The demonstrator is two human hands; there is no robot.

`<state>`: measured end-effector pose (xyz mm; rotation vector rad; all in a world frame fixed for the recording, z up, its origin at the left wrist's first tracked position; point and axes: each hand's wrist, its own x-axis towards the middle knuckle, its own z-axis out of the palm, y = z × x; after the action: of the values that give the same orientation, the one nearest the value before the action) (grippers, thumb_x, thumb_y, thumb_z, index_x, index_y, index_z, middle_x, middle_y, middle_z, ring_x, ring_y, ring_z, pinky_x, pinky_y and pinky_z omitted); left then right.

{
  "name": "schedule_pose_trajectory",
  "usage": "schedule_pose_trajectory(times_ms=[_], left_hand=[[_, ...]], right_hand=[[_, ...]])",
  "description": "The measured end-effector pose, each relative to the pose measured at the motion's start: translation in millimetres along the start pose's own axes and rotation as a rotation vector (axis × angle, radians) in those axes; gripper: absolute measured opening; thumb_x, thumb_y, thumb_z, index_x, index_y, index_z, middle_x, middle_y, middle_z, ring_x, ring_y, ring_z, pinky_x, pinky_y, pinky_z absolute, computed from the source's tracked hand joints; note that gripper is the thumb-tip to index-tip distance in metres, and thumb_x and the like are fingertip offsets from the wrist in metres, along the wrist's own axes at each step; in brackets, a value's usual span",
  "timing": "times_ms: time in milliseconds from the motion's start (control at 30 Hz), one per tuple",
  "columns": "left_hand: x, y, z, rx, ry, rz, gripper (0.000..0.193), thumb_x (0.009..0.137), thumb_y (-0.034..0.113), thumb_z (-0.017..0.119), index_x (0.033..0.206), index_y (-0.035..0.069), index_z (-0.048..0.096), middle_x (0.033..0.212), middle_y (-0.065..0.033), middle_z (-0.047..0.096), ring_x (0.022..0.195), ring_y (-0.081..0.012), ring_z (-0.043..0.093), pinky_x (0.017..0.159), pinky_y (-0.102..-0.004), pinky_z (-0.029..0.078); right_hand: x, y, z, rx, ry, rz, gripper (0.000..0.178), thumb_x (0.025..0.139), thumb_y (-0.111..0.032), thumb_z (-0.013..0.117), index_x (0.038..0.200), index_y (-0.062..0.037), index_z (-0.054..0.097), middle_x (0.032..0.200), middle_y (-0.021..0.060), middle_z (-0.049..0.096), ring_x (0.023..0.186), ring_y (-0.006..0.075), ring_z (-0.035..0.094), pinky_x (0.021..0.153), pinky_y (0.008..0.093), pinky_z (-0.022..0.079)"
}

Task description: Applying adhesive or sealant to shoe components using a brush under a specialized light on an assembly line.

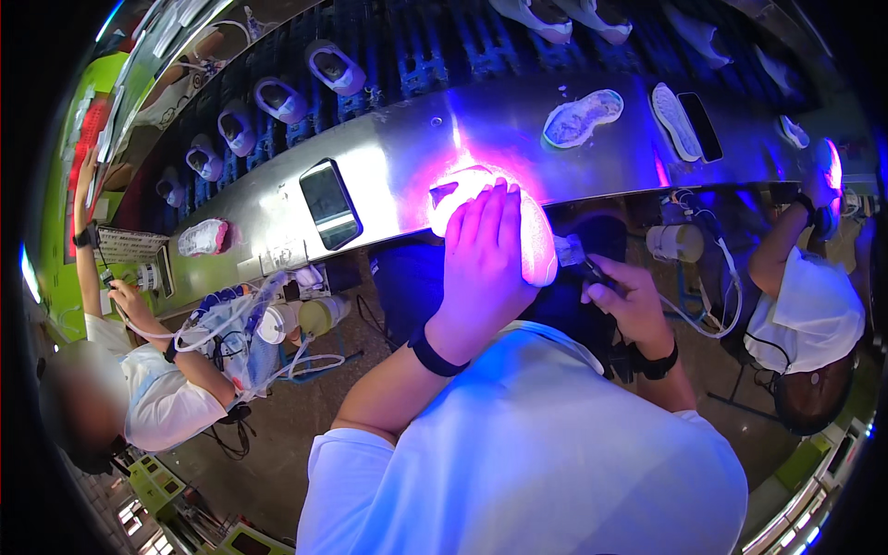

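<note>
A shoe upper (536, 242) glows pink and violet under a bright lamp light at the metal bench's near edge. My left hand (485, 268) is closed over it, with the fingers stretched across its top. Its dark opening shows at the far left end. In my right hand (631, 301) is a brush (570, 250) with a dark handle. The pale bristle end is against or very near the shoe's right end; I cannot tell whether they touch. Black bands circle both my wrists.
On the metal bench (388, 139) lie a phone (330, 204), a shoe sole (583, 118) and, farther right, another sole (677, 122) beside a dark phone (700, 127). Several shoes (335, 68) stand on the blue-slatted conveyor (425, 65) behind. People (171, 379) work on both sides.
</note>
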<state>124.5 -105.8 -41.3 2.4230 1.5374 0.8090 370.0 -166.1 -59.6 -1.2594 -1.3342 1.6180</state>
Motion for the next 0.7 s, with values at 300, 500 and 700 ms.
schedule_pose_trajectory(times_ms=[300,500,700], left_hand=[[36.5,3.9,21.0,0.022,0.080,-0.035,0.086,0.065,0.036,0.087,0.135,-0.003,0.056,0.134,-0.0209,0.063,0.121,-0.0353,0.063,0.106,-0.0488,0.043],[47.9,0.3,28.6,0.011,0.120,-0.038,0.082,0.067,0.036,0.086,0.133,-0.004,0.058,0.129,-0.0206,0.066,0.117,-0.0344,0.064,0.103,-0.0486,0.044],[51.2,0.8,27.3,-0.034,0.137,-0.060,0.082,0.067,0.035,0.087,0.132,-0.005,0.058,0.128,-0.0194,0.067,0.113,-0.0329,0.065,0.100,-0.0473,0.045]], right_hand=[[4.0,-7.3,-5.6,-0.305,0.249,-0.181,0.044,0.092,-0.006,0.072,0.135,-0.0016,0.065,0.091,0.0079,0.069,0.083,0.0149,0.065,0.081,0.0296,0.051],[15.8,-49.9,-26.9,-0.552,0.290,-0.183,0.044,0.094,-0.004,0.068,0.138,-0.0032,0.064,0.085,0.0046,0.067,0.081,0.0111,0.062,0.079,0.0265,0.050],[17.7,-45.9,-21.8,-0.450,0.303,-0.106,0.042,0.089,-0.006,0.074,0.130,-0.0041,0.068,0.098,0.0148,0.073,0.084,0.0219,0.069,0.081,0.0307,0.052]])
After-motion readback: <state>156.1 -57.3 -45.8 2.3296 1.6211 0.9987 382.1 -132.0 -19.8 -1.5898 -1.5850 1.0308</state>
